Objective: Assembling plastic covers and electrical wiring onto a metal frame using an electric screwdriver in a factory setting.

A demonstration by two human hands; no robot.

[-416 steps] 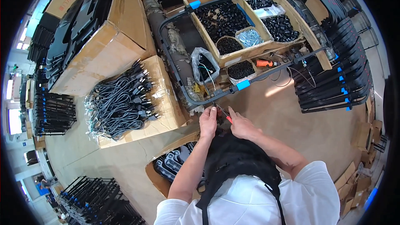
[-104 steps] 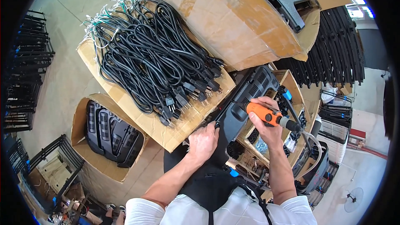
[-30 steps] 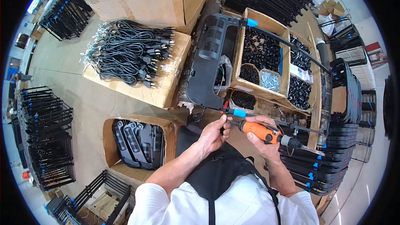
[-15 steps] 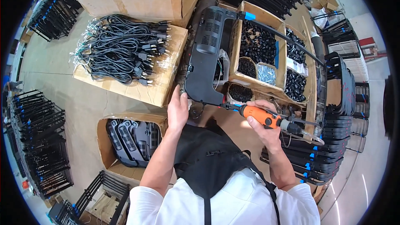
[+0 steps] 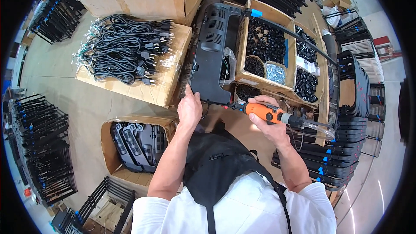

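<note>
A black plastic housing [image 5: 206, 76] with vent slots lies along the bench edge, joined to a black metal frame [image 5: 294, 34] that reaches over the parts boxes. My left hand [image 5: 190, 109] grips its near left corner, index finger along the side and thumb at the lower edge; the other fingers are partly hidden. An orange power screwdriver [image 5: 262, 112] lies sideways in my right hand [image 5: 271, 125], fingers wrapped round its body. Its tip points left at the near right end of the housing, close to the frame's end; exact contact is hard to see.
Black power cords [image 5: 125, 50] lie heaped on a cardboard box at the left. An open carton [image 5: 108, 147] of grey housings stands below. Wooden boxes [image 5: 260, 81] hold black parts and silver screws. Black frames [image 5: 342, 143] are stacked at the right.
My left hand has moved up and right onto the housing's corner, its fingers closing in. The screwdriver and right hand have shifted slightly left and up; the whole view has shifted a little.
</note>
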